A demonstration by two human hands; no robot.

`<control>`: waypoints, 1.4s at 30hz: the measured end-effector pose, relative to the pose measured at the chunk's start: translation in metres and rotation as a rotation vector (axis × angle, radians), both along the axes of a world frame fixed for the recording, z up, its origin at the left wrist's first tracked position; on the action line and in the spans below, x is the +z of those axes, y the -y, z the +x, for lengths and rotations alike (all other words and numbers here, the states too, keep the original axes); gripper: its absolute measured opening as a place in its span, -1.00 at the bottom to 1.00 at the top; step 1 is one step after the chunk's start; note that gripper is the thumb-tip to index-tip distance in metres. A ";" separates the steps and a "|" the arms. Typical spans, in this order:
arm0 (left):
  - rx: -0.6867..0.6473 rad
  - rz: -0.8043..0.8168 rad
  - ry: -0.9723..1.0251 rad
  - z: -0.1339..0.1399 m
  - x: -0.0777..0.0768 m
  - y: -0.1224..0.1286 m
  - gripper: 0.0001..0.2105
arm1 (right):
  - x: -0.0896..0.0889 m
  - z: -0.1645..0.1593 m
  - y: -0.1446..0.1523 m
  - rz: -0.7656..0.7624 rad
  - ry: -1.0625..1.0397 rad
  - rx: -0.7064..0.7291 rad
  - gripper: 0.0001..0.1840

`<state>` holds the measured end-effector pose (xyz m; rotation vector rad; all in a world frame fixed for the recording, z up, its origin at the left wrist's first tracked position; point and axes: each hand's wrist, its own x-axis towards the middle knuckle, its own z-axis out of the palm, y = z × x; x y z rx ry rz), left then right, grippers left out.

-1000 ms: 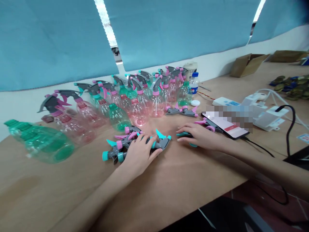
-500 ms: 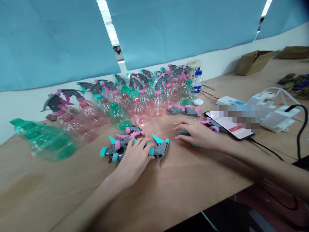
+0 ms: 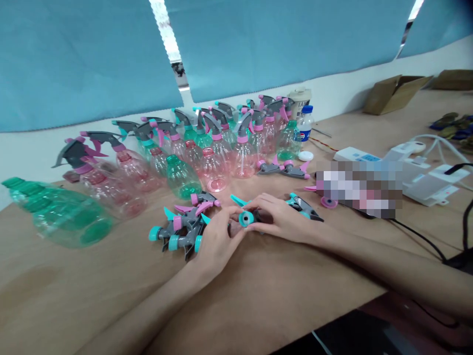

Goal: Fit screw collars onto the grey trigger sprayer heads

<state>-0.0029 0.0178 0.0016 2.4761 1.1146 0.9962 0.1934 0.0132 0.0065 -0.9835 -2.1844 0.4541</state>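
Head view: one spray head (image 3: 246,219), grey with a teal collar, is between the two hands above the front part of the counter (image 3: 258,291), its collar opening turned toward the camera. Right hand (image 3: 277,217): closed, fingers over the top and thumb below, gripping the spray head. Left hand (image 3: 218,236): partly closed, thumb and forefinger at the left side of the collar; whether it grips or merely touches cannot be told.

Directly left of the left hand, partly covered by it, lies a pile (image 3: 188,240) of further heads with teal or pink collars. Just beyond the right hand lies a loose teal-and-grey head (image 3: 308,207), partly hidden. Farther right is a pink-collared head (image 3: 328,202), partly masked by pixelation.

Behind the hands, two pink-trigger heads (image 3: 294,170) lie side by side. To their left stand an open pink bottle (image 3: 213,172) and an open green bottle (image 3: 183,178). Capped bottles (image 3: 242,155) are ranked behind these, near the wall. Green bottles (image 3: 74,217) at the far left appear slanted; true tilt or lens skew, undetermined.

At the right end of the ranks: a blue-capped bottle (image 3: 305,128), a cup (image 3: 298,102) and a white cap (image 3: 305,156). Farther right is an open carton (image 3: 386,97).
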 end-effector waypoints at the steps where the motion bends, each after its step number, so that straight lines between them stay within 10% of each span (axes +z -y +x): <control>1: -0.008 0.031 0.000 -0.001 0.000 0.000 -0.75 | -0.003 0.000 0.001 0.002 -0.012 -0.003 -0.63; 42: 0.005 0.177 -0.142 0.000 -0.003 0.006 -0.80 | -0.015 0.002 0.005 -0.049 -0.166 -0.114 -0.65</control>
